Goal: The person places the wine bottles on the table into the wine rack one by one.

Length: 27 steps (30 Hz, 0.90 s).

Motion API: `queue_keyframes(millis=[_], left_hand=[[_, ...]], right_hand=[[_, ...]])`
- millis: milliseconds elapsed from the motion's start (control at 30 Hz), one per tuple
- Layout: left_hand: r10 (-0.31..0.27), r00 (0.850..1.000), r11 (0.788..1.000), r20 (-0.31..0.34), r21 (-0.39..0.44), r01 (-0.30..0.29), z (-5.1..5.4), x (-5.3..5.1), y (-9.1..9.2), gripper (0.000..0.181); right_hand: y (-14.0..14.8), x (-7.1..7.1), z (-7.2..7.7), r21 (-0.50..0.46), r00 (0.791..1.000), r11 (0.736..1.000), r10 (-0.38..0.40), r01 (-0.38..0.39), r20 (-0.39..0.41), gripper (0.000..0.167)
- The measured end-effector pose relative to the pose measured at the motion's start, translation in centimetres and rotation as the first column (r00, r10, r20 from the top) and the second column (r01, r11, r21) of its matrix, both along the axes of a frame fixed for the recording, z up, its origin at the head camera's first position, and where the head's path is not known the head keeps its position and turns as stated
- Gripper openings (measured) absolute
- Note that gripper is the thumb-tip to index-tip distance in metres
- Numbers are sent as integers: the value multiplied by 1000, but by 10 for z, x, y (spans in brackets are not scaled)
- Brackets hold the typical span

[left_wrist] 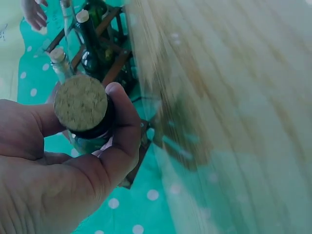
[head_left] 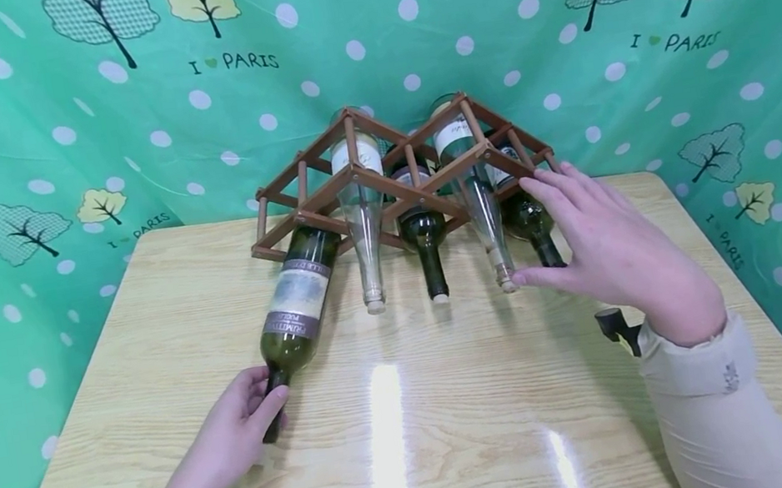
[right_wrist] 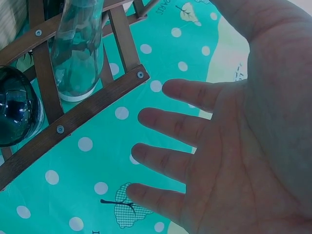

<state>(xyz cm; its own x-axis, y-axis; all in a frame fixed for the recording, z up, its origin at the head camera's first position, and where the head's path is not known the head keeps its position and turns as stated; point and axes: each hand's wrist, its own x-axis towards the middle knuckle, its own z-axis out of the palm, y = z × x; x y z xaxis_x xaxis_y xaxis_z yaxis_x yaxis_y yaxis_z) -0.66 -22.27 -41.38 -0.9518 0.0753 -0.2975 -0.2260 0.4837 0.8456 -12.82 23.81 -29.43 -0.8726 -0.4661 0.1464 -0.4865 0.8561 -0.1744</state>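
My left hand (head_left: 233, 432) grips a dark green wine bottle (head_left: 298, 292) by its neck, thumb and fingers curled round it just below the cork (left_wrist: 81, 103). The bottle slants away, its base end at the lower left opening of a brown wooden wine rack (head_left: 345, 192). How far inside the base sits, I cannot tell. My right hand (head_left: 611, 245) is beside the rack's right end with fingers straight and spread; in the right wrist view its palm (right_wrist: 234, 161) holds nothing. Whether its fingertips touch the rack is unclear.
Two clear bottles (head_left: 365, 239) (head_left: 480, 205) and two dark bottles (head_left: 427, 243) (head_left: 530, 219) lie in the rack, necks toward me. The wooden table (head_left: 463, 419) has a green dotted cloth (head_left: 406, 39) behind it and at its sides.
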Motion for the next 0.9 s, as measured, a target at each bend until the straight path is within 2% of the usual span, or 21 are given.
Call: queue_keyframes(millis=[267,733,900], left_hand=[[-23,999,999,-41,40,25,-2,-6,7,61],[-25,999,993,-28,117,28,1,-16,13,61],[-24,999,993,-40,113,28,1,-21,15,60]], right_hand=[[-3,0,0,1,1000,1000,15,-15,12,118],[-4,1,0,-11,999,999,49,-49,5,114],[-3,1,-2,-8,999,999,49,-49,1,114]])
